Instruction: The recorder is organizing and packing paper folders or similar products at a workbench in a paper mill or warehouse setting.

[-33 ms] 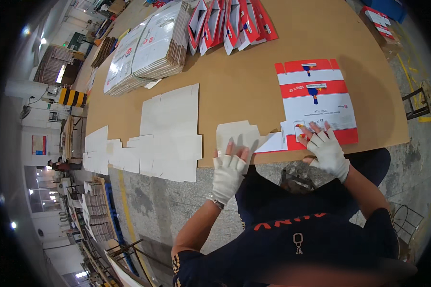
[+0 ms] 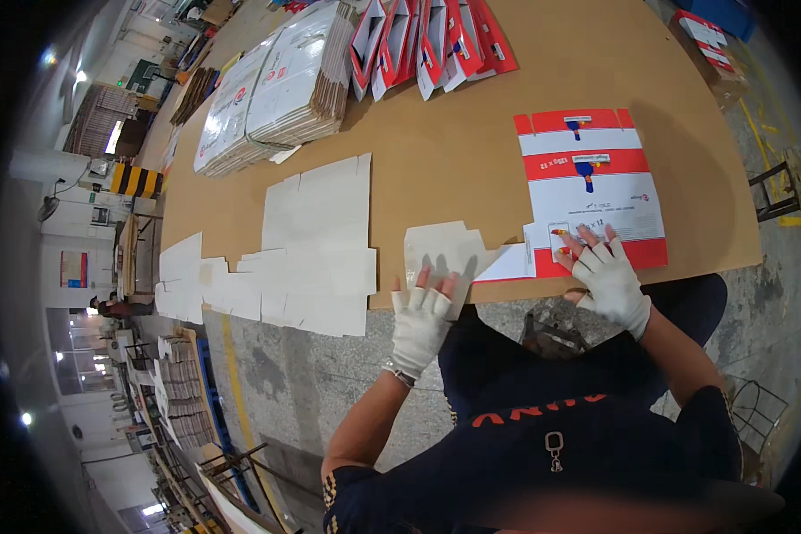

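Note:
A flat carton blank, printed red, white and blue, lies near the table's front edge on the right. My right hand, in a white fingerless glove, rests on its lower part with fingers spread. A plain pale cardboard flap lies to its left, next to the blank's narrow white tab; whether the two are one piece I cannot tell. On that flap's near part lies my left hand, gloved alike, its fingers outstretched and apart. Neither hand grips anything.
An unfolded plain cardboard blank lies left of my hands, with a smaller pale piece beyond. At the table's far side stand a strapped stack of flat cartons and several partly folded red-and-white cartons. A metal-framed stool stands at the right.
My left hand has shifted very slightly left on the pale flap. The right hand and the cartons look the same.

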Demonstrator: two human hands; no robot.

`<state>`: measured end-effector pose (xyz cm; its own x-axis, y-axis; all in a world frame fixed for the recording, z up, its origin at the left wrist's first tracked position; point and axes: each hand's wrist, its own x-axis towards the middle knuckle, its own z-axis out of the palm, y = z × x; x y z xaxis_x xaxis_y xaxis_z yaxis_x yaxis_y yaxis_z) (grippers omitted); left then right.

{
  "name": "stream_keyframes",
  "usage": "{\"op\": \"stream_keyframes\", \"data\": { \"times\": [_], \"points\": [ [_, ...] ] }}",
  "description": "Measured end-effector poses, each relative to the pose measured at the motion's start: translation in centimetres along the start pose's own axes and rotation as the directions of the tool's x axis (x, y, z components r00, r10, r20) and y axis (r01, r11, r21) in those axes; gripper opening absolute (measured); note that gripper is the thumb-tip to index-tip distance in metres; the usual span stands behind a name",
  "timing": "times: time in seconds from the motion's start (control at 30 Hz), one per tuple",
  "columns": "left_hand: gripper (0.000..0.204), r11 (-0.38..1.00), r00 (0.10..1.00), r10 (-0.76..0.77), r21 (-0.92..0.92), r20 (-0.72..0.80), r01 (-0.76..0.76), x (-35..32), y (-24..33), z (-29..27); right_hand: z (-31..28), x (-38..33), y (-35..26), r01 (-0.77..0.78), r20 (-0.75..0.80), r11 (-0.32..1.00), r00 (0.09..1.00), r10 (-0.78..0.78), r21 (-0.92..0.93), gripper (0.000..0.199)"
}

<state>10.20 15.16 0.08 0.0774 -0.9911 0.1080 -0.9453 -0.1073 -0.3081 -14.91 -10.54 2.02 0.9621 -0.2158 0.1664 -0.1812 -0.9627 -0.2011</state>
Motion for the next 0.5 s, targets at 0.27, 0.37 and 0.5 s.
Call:
{"op": "stream_keyframes", "data": {
  "times": [0.27,0.37,0.5],
  "points": [
    [0.092,0.240,0.545,-0.838,-0.911,-0.020,0.335,5.4,2.9,-0.1,0.6,-0.7,0.8,-0.015,0.005,1.000,1.000,0.015,-0.008,0.072],
    [0.062,-0.349,0.518,-0.803,-0.937,0.296,-0.005,6.6,4.1,2.1,0.4,-0.6,0.7,-0.029,0.002,0.999,1.000,0.029,0.029,0.068],
    [0.039,-0.189,0.432,-0.875,-0.975,0.219,0.113,9.8,5.5,1.4,-0.2,-0.7,1.0,0.007,0.001,1.000,1.000,-0.007,0.030,0.059]
  ]
}}
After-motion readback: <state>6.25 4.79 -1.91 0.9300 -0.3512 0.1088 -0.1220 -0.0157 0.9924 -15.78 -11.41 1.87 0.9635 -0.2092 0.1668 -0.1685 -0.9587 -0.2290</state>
